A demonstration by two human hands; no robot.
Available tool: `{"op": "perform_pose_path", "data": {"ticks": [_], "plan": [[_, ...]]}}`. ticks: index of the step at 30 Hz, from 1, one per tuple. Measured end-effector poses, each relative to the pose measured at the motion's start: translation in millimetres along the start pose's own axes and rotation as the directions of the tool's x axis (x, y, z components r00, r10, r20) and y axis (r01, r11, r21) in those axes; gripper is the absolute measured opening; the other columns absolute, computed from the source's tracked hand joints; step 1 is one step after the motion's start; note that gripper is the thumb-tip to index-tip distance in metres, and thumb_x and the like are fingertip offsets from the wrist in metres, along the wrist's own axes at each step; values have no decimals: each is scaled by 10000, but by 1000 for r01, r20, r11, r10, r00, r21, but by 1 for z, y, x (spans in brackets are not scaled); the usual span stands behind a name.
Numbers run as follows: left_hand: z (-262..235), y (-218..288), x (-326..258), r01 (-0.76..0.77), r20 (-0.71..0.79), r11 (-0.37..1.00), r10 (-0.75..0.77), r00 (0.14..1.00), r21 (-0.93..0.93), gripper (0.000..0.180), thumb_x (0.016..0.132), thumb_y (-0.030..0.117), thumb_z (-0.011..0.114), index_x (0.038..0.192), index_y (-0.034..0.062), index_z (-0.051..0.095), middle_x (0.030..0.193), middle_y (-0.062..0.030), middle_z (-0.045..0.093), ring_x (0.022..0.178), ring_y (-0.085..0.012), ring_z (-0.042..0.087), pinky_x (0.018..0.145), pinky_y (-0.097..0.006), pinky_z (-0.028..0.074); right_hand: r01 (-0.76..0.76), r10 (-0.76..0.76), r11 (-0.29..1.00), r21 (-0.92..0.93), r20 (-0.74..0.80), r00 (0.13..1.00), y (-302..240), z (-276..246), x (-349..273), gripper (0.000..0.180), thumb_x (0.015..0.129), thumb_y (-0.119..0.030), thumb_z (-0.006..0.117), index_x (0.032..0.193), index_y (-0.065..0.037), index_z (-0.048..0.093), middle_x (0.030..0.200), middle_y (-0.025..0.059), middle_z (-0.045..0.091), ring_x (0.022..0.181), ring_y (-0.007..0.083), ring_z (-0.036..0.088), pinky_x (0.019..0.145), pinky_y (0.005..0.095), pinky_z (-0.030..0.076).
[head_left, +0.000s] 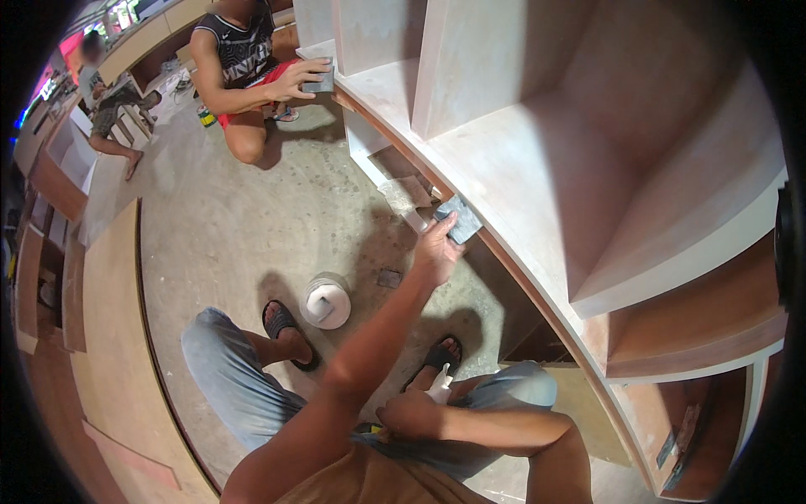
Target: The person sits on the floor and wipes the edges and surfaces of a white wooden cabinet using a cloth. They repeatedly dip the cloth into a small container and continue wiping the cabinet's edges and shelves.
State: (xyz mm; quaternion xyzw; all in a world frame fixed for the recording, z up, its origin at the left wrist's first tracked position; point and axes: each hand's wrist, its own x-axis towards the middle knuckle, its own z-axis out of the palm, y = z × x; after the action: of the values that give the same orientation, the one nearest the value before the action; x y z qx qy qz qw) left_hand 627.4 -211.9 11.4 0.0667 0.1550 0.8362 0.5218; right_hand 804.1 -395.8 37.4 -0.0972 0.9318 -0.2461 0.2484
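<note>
My left hand point(440, 249) reaches forward, its fingers closed on a grey sheet of sandpaper point(458, 220) pressed against the front edge of a white-coated wooden cabinet point(495, 160). Down by my lap, my right hand point(410, 417) is closed around a crumpled white piece point(441, 385); whether it is cloth or paper I cannot tell. Between my sandalled feet stands a small round tub point(327, 304) with white contents and something grey in it. A dark square scrap point(389, 277) lies on the floor beside the tub.
At the far side a co-worker point(239, 59) kneels, one hand holding a grey sanding pad point(319, 77) to the same cabinet. Another person point(105, 97) sits farther back left. Wooden panels point(113, 336) lie along the left. A curved shelf point(697, 328) juts out at right.
</note>
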Motion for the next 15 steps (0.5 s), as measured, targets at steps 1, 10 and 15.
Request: {"op": "perform_pose_path", "data": {"ticks": [1,10,15], "plan": [[5,-11,3,2,-58,1000,-4,998,-30,280,930,259,703,1156,134,595,1037,7,655,929,-120,598,767,-289,445,-3,3,1000,14,-23,1000,1,3,-2,218,830,-179,614,926,-26,736,915,192,732,844,370,726,655,475,576],[63,-50,-1,-140,-460,986,166,872,90,325,970,321,661,1226,172,528,1096,34,594,894,-99,546,681,-306,418,-54,55,998,-38,31,998,9,39,-14,328,934,-284,547,1084,-38,702,1048,183,727,911,354,723,732,479,573],[53,-5,48,-235,-517,936,343,785,263,255,1015,276,575,1144,66,512,1000,-38,596,857,-92,526,614,-282,423,14,-16,1000,-24,-43,999,-2,-1,-26,321,927,-282,551,1079,-44,703,1014,160,733,899,338,724,693,470,571]]}}
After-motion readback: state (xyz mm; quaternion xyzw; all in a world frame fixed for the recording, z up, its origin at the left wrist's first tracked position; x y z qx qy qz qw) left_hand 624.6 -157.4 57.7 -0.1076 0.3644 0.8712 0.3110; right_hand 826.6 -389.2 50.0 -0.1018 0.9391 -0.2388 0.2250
